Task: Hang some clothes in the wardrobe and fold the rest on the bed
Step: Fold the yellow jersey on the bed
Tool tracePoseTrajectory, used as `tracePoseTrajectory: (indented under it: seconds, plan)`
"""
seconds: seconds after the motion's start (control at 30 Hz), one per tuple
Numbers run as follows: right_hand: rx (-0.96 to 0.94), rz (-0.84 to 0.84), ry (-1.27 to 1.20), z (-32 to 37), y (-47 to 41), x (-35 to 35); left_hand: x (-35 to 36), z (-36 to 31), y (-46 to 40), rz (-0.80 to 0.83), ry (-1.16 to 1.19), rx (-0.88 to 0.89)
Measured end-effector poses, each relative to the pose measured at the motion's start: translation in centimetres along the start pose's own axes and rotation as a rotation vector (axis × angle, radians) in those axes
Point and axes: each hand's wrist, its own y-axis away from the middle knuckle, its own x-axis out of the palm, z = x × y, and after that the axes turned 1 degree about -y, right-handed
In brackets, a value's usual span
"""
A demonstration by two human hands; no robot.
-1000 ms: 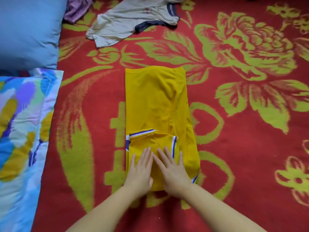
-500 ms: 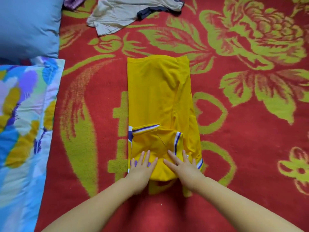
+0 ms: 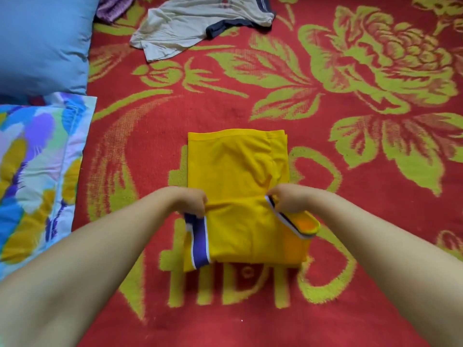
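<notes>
Blanket [image 3: 325, 284] red with green flowers, blue pillow [image 3: 42, 38] far-left, both hands' grip pinching yellow shirt [image 3: 238, 171]

A red blanket [image 3: 350, 284] with a large yellow-green pattern of flowers and leaves covers nearly the whole view. A big bloom [image 3: 390, 58] of that pattern sits at the upper right, with broad leaves below it, and blocky yellow-green shapes like letters [image 3: 225, 286] lie near the bottom middle. At the upper left a plain blue pillow [image 3: 42, 38] rests on the blanket. Just below it, along the left edge, lies a second pillow [image 3: 35, 176] in a case printed with blue, purple, yellow and pale green patches, its top corner near the blue one
</notes>
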Motion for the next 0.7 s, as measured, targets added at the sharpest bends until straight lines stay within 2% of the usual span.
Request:
tracePoseTrajectory:
  seconds: [0.07,0.13,0.17,0.23,0.3,0.37,0.47,0.57,0.63,0.7]
  plan:
    - [0.061,-0.25,-0.023,-0.5,-2.1,-0.1,-0.6,0.7,-1.7,-0.36,0.006,-0.017]
    - [0.116,-0.476,0.023,-0.5,-3.4,1.7,1.0,0.8,-3.0,-0.736,-0.208,-0.067]
    - [0.103,-0.547,0.078,-0.1,-3.6,3.1,2.4,0.3,-3.3,-0.834,-0.302,-0.059]
    - [-0.016,-0.591,0.193,1.2,-3.8,6.8,6.3,-1.0,-3.8,-0.843,-0.351,0.054]
    - [-0.105,-0.514,0.278,1.8,-3.7,10.6,10.4,-1.5,-4.2,-0.748,-0.324,0.108]
    - [-0.069,-0.413,0.289,0.4,-3.7,12.9,13.2,-0.5,-4.6,-0.67,-0.264,0.055]
    - [0.064,-0.372,0.243,-3.3,-3.7,13.1,14.1,1.5,-5.1,-0.649,-0.261,0.004]
    - [0.117,-0.402,0.259,-4.9,-2.7,12.4,13.6,1.4,-3.7,-0.758,-0.262,0.081]
    - [-0.043,-0.43,0.301,-4.3,-1.5,12.8,13.9,1.7,-2.2,-0.801,-0.37,0.243]
    - [-0.218,-0.384,0.381,-3.5,-0.7,13.9,14.9,2.7,-1.1,-0.756,-0.501,0.359]
